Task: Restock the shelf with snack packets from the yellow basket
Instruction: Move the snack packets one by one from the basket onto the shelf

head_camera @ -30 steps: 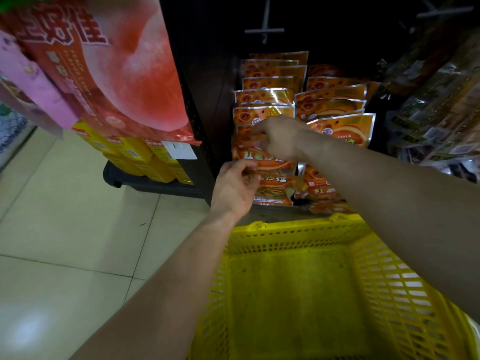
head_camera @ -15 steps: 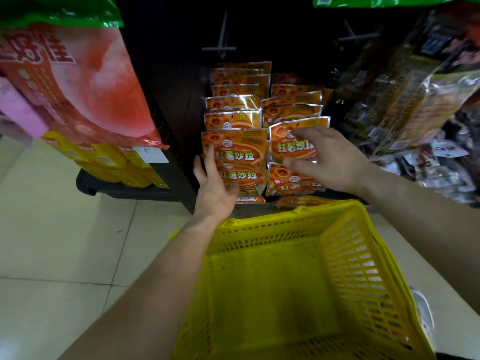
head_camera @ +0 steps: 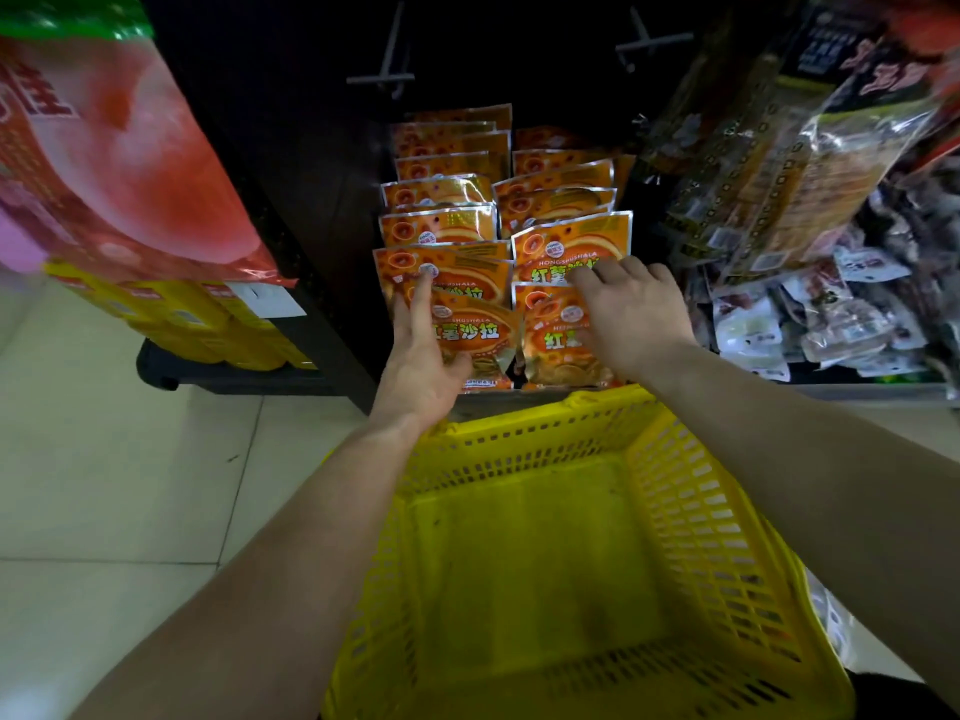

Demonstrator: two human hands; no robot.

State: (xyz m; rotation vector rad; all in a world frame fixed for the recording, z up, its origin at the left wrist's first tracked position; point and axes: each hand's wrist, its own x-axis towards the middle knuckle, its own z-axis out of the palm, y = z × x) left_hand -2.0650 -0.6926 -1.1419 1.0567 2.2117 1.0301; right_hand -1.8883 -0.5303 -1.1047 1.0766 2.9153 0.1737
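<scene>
Two rows of orange snack packets (head_camera: 447,226) stand on the dark bottom shelf, front ones lowest. My left hand (head_camera: 421,356) lies flat against the front packet (head_camera: 475,330) of the left row, fingers spread, thumb under its lower edge. My right hand (head_camera: 628,309) rests on the front packets (head_camera: 553,335) of the right row, fingers bent over their tops; I cannot tell whether it grips one. The yellow basket (head_camera: 691,511) sits on the floor just below the shelf, between my forearms, with nothing inside it.
A large red-and-pink bag (head_camera: 119,163) hangs at the left above yellow boxes (head_camera: 171,324) on a black base. Clear and dark snack bags (head_camera: 779,174) hang at the right over small packets (head_camera: 831,314). Empty peg hooks (head_camera: 389,70) jut out above. Tiled floor (head_camera: 130,485) lies left.
My left hand has slid up onto the left front packet with fingers spread. My right hand has shifted down and slightly right across the right row. The view has tilted a little.
</scene>
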